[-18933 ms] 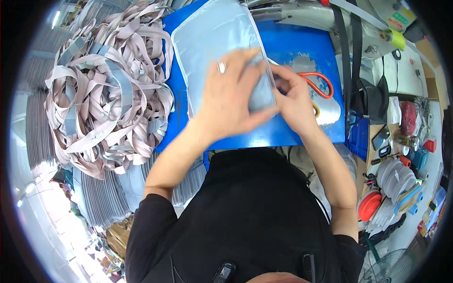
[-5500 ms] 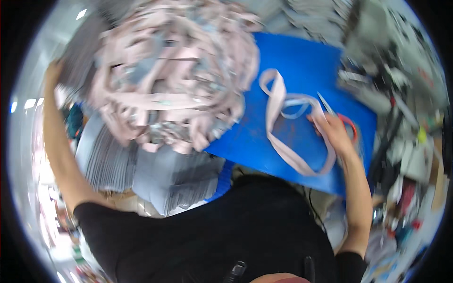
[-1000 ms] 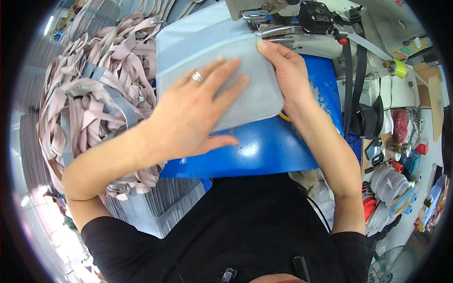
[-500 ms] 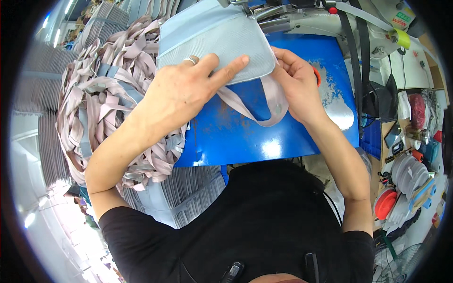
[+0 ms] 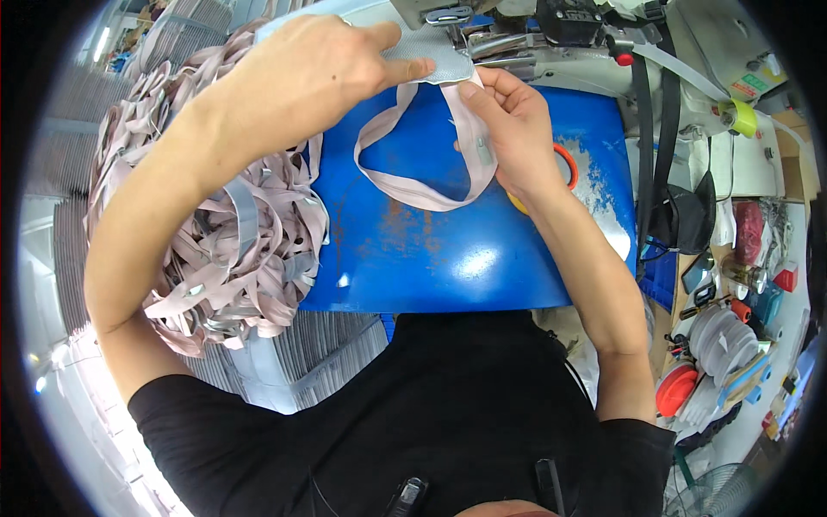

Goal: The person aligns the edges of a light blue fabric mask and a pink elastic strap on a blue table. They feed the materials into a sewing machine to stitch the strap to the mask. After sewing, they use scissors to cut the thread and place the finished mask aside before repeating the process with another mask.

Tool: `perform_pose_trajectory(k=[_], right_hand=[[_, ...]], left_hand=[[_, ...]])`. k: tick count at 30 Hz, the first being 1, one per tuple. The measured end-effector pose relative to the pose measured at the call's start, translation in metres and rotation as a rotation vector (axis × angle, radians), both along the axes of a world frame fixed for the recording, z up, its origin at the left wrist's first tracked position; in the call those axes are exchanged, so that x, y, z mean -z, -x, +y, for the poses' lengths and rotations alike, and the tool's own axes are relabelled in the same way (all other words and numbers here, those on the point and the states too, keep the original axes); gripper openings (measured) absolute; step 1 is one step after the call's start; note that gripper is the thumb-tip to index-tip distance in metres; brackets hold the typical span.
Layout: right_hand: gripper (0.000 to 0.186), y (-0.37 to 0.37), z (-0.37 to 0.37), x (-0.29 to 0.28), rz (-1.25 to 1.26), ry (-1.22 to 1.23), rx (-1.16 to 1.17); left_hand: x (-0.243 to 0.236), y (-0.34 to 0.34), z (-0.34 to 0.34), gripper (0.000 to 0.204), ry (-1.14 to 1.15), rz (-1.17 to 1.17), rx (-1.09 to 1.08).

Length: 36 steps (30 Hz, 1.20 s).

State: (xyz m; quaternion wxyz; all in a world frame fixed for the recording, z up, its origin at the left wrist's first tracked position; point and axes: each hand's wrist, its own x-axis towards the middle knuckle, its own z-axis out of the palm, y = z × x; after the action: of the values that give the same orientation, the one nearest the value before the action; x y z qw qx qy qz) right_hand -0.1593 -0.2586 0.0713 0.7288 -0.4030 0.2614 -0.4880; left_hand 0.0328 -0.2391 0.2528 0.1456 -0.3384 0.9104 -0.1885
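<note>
My left hand (image 5: 332,73) rests on the pale grey-blue fabric panel (image 5: 435,47), index finger extended and other fingers bent, covering much of it. The panel's corner sits beside the sewing machine's presser foot (image 5: 458,36). My right hand (image 5: 508,121) is closed at that corner, thumb and fingers pinching a pale pink zipper tape (image 5: 422,200) that hangs in a loop over the blue work surface (image 5: 431,276). Behind that hand, red-handled scissors (image 5: 568,164) lie partly hidden.
A tangled heap of pink tapes (image 5: 241,258) fills the left side, over stacks of grey panels (image 5: 319,353). The machine body (image 5: 560,60) crosses the back, with black straps (image 5: 642,164) hanging at right. A cluttered side bench holds white spools (image 5: 719,340) and a red disc (image 5: 676,388).
The panel and my left hand have moved forward, toward and under the machine head. My right hand has shifted up and left, and more of the pink loop shows below the panel.
</note>
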Motion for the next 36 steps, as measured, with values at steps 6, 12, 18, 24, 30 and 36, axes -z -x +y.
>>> perform_pose_trajectory(k=[6,12,18,24,30,36], right_hand=[[0.027,-0.003,0.0,0.0,0.037,-0.005,0.036],[0.026,-0.002,-0.002,0.005,0.04,-0.004,0.046],[0.027,-0.006,0.003,0.009,-0.035,0.021,0.082],[0.037,0.01,0.022,0.02,0.071,0.106,0.069],[0.033,0.039,0.046,0.034,0.407,0.368,0.109],[0.032,0.05,0.083,0.008,0.257,0.104,-0.013]], left_hand=[[-0.018,0.026,0.001,0.031,-0.242,-0.181,-0.189],[0.022,0.05,0.019,0.047,0.027,0.126,-0.209],[0.064,0.078,0.023,0.02,0.095,0.414,-0.314],[0.095,0.067,0.033,0.05,0.034,0.833,-0.47],[0.123,0.034,0.112,0.094,0.016,0.565,-0.303],[0.092,0.01,0.126,0.086,0.053,0.39,-0.197]])
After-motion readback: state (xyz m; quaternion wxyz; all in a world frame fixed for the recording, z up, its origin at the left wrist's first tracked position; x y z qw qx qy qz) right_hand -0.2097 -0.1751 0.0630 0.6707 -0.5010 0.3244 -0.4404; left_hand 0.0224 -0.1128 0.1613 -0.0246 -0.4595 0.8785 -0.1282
